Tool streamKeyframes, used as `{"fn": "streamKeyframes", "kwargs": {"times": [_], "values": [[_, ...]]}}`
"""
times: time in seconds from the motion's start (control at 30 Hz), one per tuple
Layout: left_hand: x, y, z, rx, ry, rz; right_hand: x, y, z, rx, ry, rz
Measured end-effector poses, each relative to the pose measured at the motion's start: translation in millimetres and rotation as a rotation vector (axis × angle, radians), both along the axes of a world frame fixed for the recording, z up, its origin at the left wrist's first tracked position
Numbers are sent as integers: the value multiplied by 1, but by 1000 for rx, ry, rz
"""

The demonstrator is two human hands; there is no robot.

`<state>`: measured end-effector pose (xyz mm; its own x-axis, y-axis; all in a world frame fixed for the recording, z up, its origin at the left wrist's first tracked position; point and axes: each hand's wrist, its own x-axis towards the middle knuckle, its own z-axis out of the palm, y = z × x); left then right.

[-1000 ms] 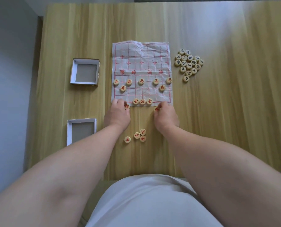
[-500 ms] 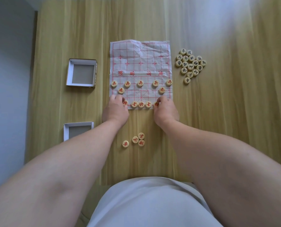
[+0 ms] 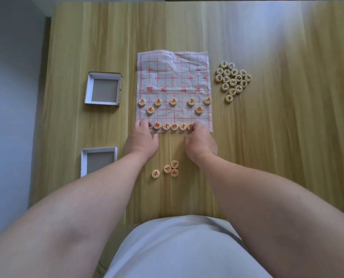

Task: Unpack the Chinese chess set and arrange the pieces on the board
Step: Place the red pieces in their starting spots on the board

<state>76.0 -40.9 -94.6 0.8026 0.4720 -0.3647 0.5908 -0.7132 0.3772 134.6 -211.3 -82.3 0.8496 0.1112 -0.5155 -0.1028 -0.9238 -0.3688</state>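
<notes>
Left hand (image 3: pixel 142 140) shifted off round wooden elephant disc (image 3: pixel 157 125), grip unclear, right hand (image 3: pixel 200 142) pinching half-hidden disc (image 3: pixel 190 127), creased paper board (image 3: pixel 173 77)

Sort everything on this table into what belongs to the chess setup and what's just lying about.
In the job:
board
red pieces already set on it
four loose red pieces near the person
black pieces heaped right of the board
left hand and right hand, both at the near row

Lying about:
far box half, empty
near box half, empty
</notes>
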Motion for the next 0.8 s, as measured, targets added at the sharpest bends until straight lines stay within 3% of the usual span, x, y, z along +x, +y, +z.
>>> {"fn": "streamKeyframes", "kwargs": {"times": [0.33, 0.8], "values": [[-63, -17, -5, -60, 49, -234, -66, -7, 3, -7, 141, 37], [-78, -31, -6, -12, 64, -275, -83, -8, -6, -62, 116, 3]]}}
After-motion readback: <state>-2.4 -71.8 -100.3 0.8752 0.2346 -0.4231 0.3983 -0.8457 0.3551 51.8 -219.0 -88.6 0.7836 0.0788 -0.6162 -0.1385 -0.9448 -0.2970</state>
